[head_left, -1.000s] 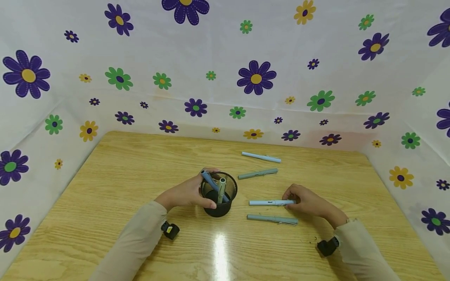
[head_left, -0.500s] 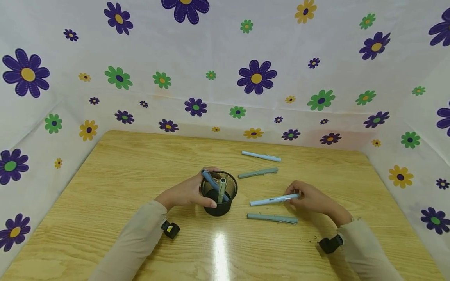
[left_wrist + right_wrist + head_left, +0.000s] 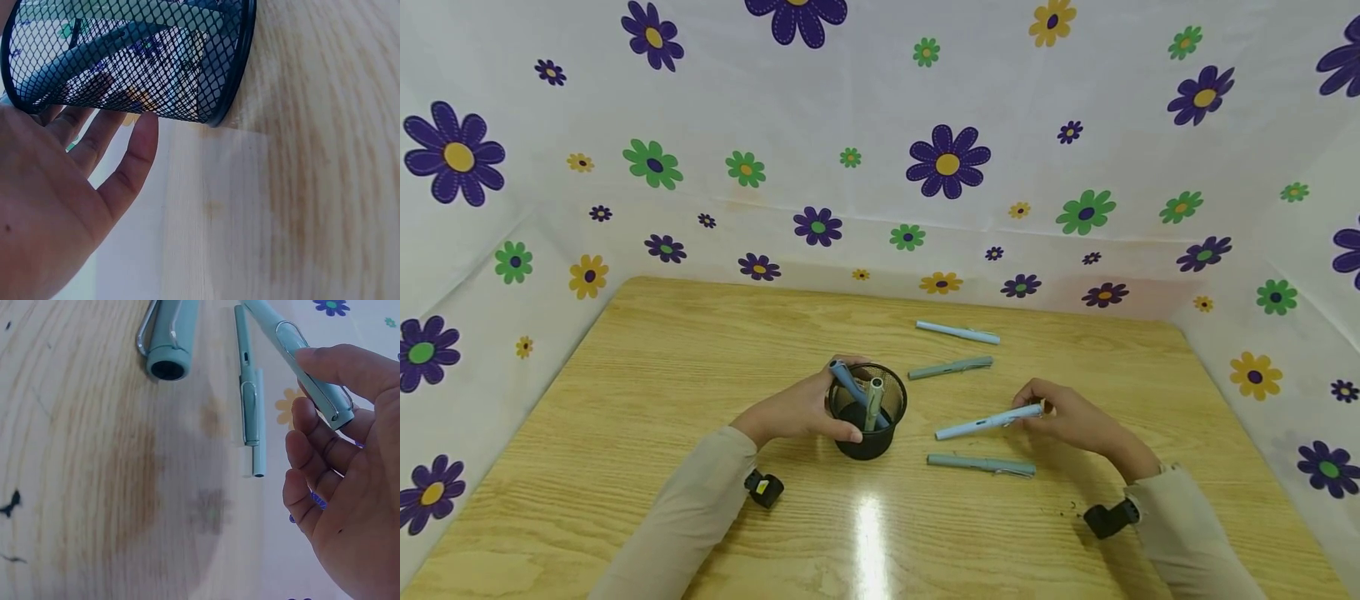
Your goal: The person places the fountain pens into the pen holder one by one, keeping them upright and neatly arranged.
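Observation:
In the head view my left hand [image 3: 797,412] holds a black mesh pen cup [image 3: 865,448] upright on the table, thumb on the near side, other fingers mostly hidden behind it. Inside the cup lean a blue pen [image 3: 847,381] and an olive-green pen [image 3: 874,404]. My right hand [image 3: 1063,414] pinches a light blue pen [image 3: 973,427] near its clip end. That end is tilted up; whether the lower end touches the table, I cannot tell. The right wrist view shows thumb and fingers around the capped end of this light blue pen [image 3: 319,394].
A teal pen [image 3: 981,464] lies just in front of the held one. Farther back lie a grey-green pen [image 3: 950,367] and another light blue pen [image 3: 957,332]. A flower-print cloth [image 3: 850,192] stands around the wooden table [image 3: 700,333]. Small dark specks [image 3: 1071,508] mark the right side.
My right hand has lifted the clip end of the light blue pen off the table and tilted it, shifting slightly right. The left hand and cup have stayed in place.

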A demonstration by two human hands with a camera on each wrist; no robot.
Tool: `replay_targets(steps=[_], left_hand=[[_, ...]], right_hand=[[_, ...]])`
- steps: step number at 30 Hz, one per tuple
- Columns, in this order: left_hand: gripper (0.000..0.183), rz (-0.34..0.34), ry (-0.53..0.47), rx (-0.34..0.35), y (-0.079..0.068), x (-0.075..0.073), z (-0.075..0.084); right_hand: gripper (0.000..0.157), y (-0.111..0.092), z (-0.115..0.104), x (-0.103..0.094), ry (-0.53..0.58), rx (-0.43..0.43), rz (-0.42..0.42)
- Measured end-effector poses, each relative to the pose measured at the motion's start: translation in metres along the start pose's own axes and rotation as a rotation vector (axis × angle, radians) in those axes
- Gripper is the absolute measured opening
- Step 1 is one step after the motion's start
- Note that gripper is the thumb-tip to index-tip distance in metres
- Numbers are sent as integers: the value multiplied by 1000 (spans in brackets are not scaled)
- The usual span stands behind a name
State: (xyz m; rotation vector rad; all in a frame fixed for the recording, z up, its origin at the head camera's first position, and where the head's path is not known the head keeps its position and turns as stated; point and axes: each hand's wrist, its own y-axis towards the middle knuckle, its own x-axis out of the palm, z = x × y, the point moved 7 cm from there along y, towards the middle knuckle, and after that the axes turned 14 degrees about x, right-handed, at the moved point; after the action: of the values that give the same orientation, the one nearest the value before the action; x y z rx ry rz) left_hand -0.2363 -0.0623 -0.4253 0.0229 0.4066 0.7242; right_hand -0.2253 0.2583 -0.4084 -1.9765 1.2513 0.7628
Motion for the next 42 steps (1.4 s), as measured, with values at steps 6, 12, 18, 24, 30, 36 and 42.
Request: replay_targets(steps=[6, 12, 18, 24, 30, 36, 42], left_hand=[[99, -3, -3, -3, 0, 0, 1], [98, -1, -4, -6, -1, 0, 0], [98, 1, -9, -4, 0, 0, 1], [98, 2, -12, -4, -1, 0, 1], [95, 4, -8, 0, 0, 0, 0], [95, 3, -9, 3, 0, 0, 0], [97, 5, 1, 7, 0, 0, 1]], right_hand=[[8, 0, -3, -3, 12, -37, 25], [7, -2, -12, -6, 39, -91, 35], [10, -3, -20, -12, 68, -129, 60], [13, -5, -32, -15, 86, -177, 56], [16, -6, -51, -21, 54, -221, 69], [19, -5, -66, -28, 61, -261, 76], [22, -6, -80, -33, 115, -327, 78]])
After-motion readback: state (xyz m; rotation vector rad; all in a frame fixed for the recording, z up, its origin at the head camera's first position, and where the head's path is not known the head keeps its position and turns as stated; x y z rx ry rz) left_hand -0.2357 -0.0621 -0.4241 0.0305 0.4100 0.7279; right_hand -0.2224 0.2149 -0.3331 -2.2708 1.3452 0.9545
